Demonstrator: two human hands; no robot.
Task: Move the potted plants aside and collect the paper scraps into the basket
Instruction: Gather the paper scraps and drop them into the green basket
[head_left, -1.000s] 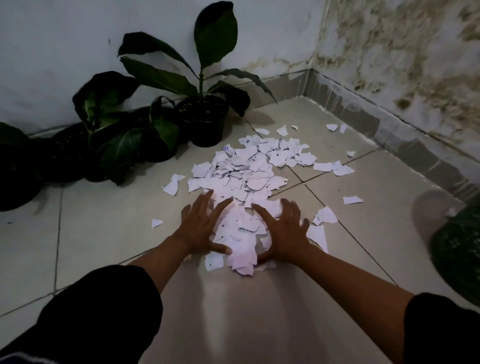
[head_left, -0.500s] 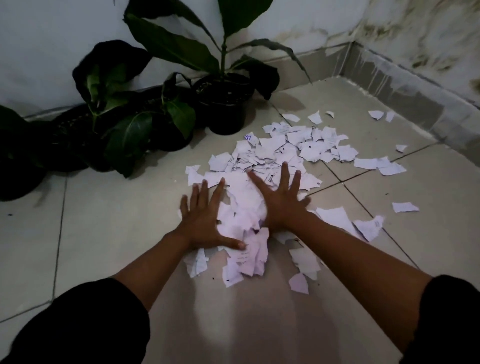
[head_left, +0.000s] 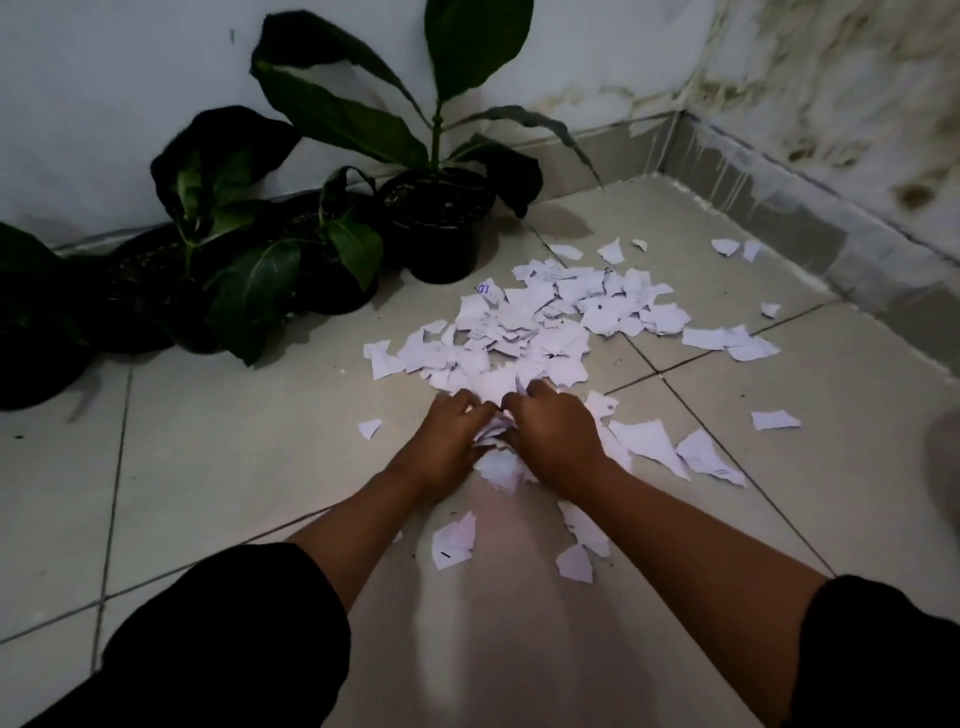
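Note:
White paper scraps lie spread over the tiled floor in the room's corner. My left hand and my right hand sit side by side at the near edge of the pile, fingers curled inward round a bunch of scraps squeezed between them. Loose scraps lie under my forearms and off to the right. Several potted plants stand along the back wall: a tall one in a black pot, and lower ones to its left. No basket shows clearly.
Two walls meet at the back right, with a grey skirting along the floor. A dark blurred shape touches the right frame edge. Bare tiles stretch to the left of the pile and towards me.
Both hands lay flat with spread fingers on the scraps; now they have drawn together and curled round a bunch. Some scraps were dragged towards me and left behind.

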